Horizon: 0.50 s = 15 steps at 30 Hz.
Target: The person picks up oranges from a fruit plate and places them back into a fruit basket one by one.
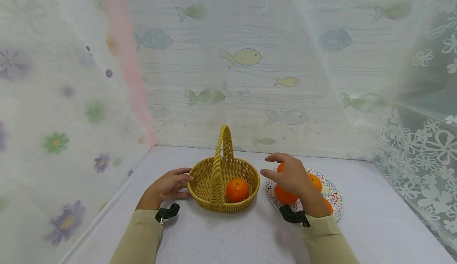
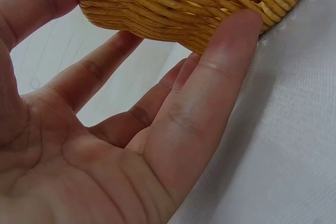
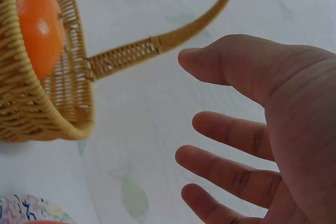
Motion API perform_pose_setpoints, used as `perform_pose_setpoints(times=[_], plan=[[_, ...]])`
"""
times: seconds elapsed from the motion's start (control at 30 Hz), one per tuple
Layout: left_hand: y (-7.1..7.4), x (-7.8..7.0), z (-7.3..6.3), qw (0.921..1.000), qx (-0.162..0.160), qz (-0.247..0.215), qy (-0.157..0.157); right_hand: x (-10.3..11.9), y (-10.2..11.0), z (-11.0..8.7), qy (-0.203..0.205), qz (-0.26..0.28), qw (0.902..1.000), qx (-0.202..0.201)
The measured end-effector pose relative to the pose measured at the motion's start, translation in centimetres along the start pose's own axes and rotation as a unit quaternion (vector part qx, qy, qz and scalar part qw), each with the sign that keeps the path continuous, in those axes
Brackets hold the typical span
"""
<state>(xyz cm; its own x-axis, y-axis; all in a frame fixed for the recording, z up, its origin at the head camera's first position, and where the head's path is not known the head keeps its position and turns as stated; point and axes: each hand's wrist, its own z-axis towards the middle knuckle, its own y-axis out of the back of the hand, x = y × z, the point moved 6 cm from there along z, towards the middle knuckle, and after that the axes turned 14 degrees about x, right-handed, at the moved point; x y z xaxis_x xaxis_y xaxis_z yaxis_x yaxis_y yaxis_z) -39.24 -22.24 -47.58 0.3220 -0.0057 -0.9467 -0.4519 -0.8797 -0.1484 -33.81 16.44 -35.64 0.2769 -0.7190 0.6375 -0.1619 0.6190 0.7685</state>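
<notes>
A yellow wicker basket [image 1: 203,206] with a tall arched handle stands upright on the table. One orange [image 1: 237,190] lies in its right half, also visible in the right wrist view [image 3: 41,30]. My left hand [image 1: 173,184] is at the basket's left end, its spread fingertips touching the woven side; in the left wrist view the palm [image 2: 79,166] stays apart from the wicker. To the basket's right, my right hand [image 1: 290,176] hangs over a patterned plate [image 1: 337,200], thumb and fingers spread with nothing between them. Several oranges [image 1: 285,195] sit on that plate, partly hidden by the hand and forearm.
A white cloth covers the table [image 1: 228,236]. Behind it hangs a curtain [image 1: 246,77] printed with fish. Flowered sheer curtains close in the left [image 1: 53,145] and right [image 1: 421,168] sides. A black camera mount [image 1: 294,215] sits on each wrist.
</notes>
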Motion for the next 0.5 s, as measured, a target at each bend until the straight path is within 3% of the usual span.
perform_pose_setpoints(times=[0.2, 0.5], plan=[[0.1, 0.0, 0.1, 0.9999, 0.011, 0.0, -0.001, -1.4, 1.3, -0.4, -0.041, 0.029, 0.9987, 0.01], [0.1, -0.1, 0.0, 0.9999, 0.014, -0.001, -0.006, -3.8, 3.0, -1.2, -0.055, 0.024, 0.9981, 0.01]])
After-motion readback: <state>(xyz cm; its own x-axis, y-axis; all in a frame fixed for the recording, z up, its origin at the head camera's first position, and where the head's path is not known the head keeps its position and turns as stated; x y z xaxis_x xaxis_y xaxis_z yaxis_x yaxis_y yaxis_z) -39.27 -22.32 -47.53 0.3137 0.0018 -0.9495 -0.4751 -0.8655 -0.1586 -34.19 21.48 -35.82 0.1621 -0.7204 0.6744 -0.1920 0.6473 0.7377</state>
